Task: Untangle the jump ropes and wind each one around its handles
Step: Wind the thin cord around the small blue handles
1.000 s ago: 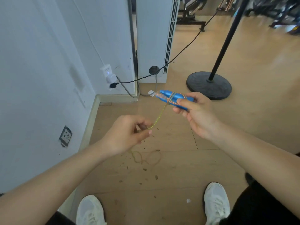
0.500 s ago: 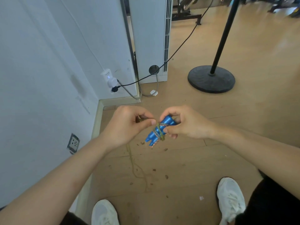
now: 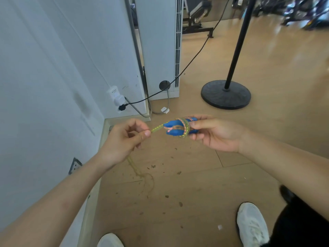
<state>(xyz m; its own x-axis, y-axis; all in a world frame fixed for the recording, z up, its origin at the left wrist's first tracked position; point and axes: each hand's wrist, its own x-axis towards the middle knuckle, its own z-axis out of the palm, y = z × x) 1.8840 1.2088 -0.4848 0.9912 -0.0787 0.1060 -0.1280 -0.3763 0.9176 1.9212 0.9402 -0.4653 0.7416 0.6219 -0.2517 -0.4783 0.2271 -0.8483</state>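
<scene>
Since half a second ago, my hands have drawn apart: right hand [image 3: 216,134] grips the blue handles [image 3: 175,128], left hand [image 3: 124,139] pinches the taut rope [image 3: 157,128]; slack would loosen the wraps.

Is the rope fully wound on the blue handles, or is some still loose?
Partly wound. A few turns circle the handles in the right hand; the rope runs to the left hand and trails down.

Bright daylight from the far right, glare washing the wooden floor [image 3: 277,56]. Gym equipment [image 3: 306,13] top right smears into blur. Left hand [image 3: 122,141] and right hand [image 3: 219,134] sharp, evenly lit. Wall [image 3: 44,77] lines bow at the edges.
</scene>
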